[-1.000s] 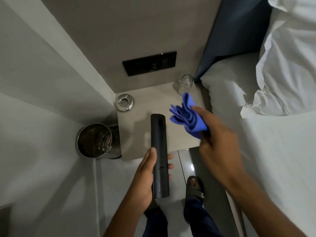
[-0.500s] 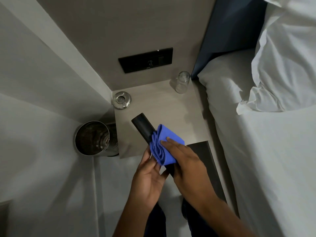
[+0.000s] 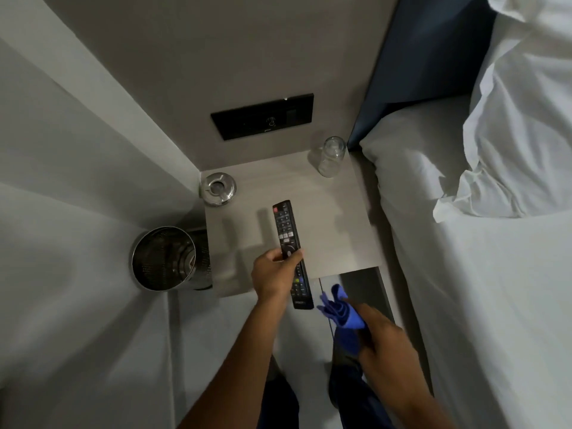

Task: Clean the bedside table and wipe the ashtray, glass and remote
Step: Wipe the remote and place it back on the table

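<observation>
My left hand [image 3: 274,274] grips the black remote [image 3: 288,230] around its middle, button side up, over the front of the pale wooden bedside table [image 3: 340,230]. Whether the remote touches the tabletop I cannot tell. My right hand [image 3: 383,339] is lower right of the table's front edge and holds a folded blue cloth [image 3: 339,311], apart from the remote. A round metal ashtray [image 3: 218,188] sits at the table's back left corner. An empty clear glass [image 3: 331,156] stands at the back right corner.
A steel waste bin [image 3: 165,261] stands on the floor, left of the table. The bed with white sheets [image 3: 479,289] and a pillow [image 3: 526,103] runs along the right. A black switch panel [image 3: 263,120] is on the wall above the table.
The cloth has come off the remote and my right hand has dropped to the lower right. The remote has been turned button side up and moved forward over the table.
</observation>
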Available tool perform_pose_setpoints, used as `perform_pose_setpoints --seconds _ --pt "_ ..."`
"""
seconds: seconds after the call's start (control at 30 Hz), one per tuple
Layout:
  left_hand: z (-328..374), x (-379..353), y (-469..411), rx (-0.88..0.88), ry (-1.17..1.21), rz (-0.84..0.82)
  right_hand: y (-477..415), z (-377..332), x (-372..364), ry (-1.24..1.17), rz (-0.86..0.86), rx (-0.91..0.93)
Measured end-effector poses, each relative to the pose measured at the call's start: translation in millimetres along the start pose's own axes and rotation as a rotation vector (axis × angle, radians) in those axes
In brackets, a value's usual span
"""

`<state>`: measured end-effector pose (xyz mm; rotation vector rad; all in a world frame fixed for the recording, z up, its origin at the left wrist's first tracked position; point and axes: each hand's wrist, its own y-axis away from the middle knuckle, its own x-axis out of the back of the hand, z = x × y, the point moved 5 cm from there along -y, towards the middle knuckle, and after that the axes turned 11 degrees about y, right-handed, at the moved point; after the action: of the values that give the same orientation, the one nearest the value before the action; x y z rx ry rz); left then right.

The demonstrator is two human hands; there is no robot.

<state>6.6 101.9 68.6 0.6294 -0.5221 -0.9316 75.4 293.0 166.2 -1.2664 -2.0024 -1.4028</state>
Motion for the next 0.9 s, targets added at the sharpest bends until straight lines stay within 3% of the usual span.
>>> perform_pose_setpoints --seconds 0.13,0.33,0.77,0.83,0.9 --pt "0.7 -13.7 -61.3 -0.082 -0.425 0.114 -14.2 26.2 9.2 -0.124 0.011 -0.032" --pt "-6.7 -42.6 -113.2 -0.111 -0.705 0.179 -26.4 58.2 19.9 -0.205 0.015 -0.068" --pt "-11.2 -55.2 -128.4 -0.158 -0.833 0.179 -23.2 77.5 35.0 -0.327 0.035 -0.136" --pt "0.7 -49.9 -110.3 -0.251 -0.746 0.161 -19.0 79.9 33.7 -0.432 0.056 -0.177" --pt "11.9 -46.4 -68.1 -0.270 -0.515 -0.002 -13.6 73.2 36.6 -0.560 0.058 -0.191"
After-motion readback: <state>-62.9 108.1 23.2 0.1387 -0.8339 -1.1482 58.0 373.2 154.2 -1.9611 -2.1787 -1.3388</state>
